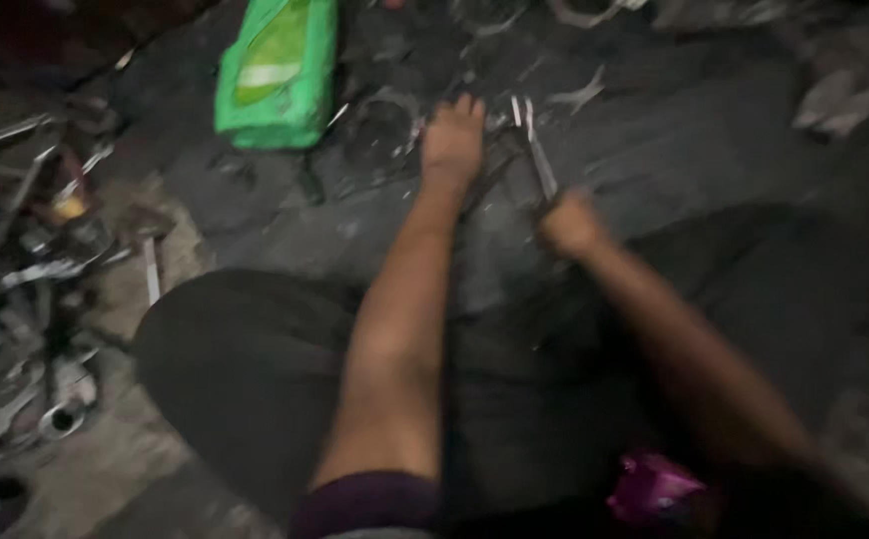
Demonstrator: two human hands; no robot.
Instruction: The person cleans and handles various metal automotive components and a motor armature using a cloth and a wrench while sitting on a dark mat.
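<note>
The floor (714, 130) is the largest thing here: dark, greasy and rough, with a grey dusty patch at the left. The person sits on it, and the knee in dark trousers (245, 369) fills the low middle of the view. At the far left lies a heap of metal parts (25, 269), shiny and tangled, with rods and round pieces. At the top stands a green plastic pouch (277, 70), soft and a little swollen, with a pale band on it. A small pink object (654, 489) shows near the bottom right, too blurred to name.

The left hand (452, 140) lies flat with fingers spread, pressing on a dark round part (384, 130) on the floor; its grip is apart, holding nothing. The right hand (571, 226) is closed around the low end of a thin metal tool (536, 160). The tool looks like two narrow bright bars side by side; whether it is pliers or a wrench I cannot tell because of blur. Its long axis runs from the right hand up and slightly left, away from the body, and its far tip ends just beside the left hand's fingers. So the right hand has the tool, and the left hand is nearer to its working end.
</note>
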